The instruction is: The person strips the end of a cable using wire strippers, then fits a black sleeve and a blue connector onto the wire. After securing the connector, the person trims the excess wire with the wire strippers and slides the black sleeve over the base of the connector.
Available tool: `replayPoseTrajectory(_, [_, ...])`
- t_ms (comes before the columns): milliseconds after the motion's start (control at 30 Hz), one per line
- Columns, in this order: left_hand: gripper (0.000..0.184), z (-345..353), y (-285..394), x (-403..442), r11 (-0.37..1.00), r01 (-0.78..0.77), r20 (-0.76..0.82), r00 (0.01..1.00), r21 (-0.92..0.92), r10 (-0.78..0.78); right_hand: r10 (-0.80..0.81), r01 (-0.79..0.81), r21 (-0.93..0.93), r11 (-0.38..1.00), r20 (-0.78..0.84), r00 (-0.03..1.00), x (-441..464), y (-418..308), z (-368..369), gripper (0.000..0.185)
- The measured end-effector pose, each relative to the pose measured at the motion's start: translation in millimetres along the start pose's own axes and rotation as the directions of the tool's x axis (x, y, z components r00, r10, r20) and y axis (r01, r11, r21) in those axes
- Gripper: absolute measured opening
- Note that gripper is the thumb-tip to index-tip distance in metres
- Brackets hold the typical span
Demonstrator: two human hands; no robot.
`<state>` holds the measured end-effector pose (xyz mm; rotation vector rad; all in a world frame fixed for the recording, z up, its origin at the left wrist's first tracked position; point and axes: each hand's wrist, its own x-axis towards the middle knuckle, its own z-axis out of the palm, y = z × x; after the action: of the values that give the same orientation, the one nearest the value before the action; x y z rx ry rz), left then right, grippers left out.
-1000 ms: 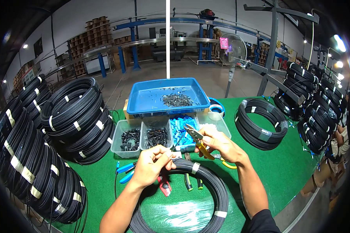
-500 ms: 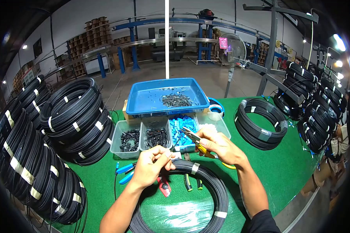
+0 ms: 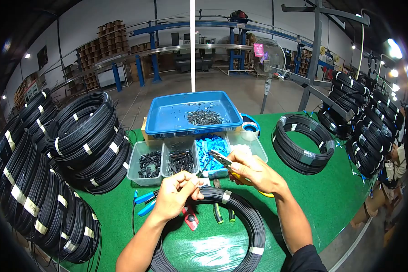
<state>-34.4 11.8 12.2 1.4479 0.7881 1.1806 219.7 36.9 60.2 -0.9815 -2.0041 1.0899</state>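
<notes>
Near coil: We take the near coil (image 3: 256, 222) of black cable as landmark; it lies flat on the green desk (image 3: 322, 195), with pale tape bands around it.
Left grip: We find the left hand (image 3: 179, 192) over the coil's far-left rim, thumb and fingers pinched closely together on a thin dark cable end (image 3: 204, 167).
Right grip: We see the right hand (image 3: 256, 174) beyond the coil's far-right rim, fingers wrapped around the yellow handles of the pliers (image 3: 223, 159); we cannot make out how far apart the jaws stand.
Cable end, position: It shows just beyond the coil's far rim, to the left of the right grip.
Cable end, long axis: It slants up and rightward from the left fingertips, while the pliers point leftward and away from the coil, so we read the two lines as crossing at an angle.
Nearer hand: The left, which has hold of it; the plier jaws are near its tip, contact not discernible.
Inside the coil: We note a red tool (image 3: 191, 219) and green-and-black handles (image 3: 218, 214).
Beyond the coil: Blue pieces (image 3: 211, 147) fill a clear bin, the blue tray (image 3: 152, 106) behind.
</notes>
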Motion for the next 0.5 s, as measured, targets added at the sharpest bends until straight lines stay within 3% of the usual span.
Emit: replayPoseTrajectory(500, [0.021, 1.3, -1.0, 0.1, 1.000, 0.010, -0.006, 1.000, -0.001, -0.010, -0.019, 0.020, -0.014, 1.000, 0.006, 1.000, 0.3, 4.0, 0.8, 0.031])
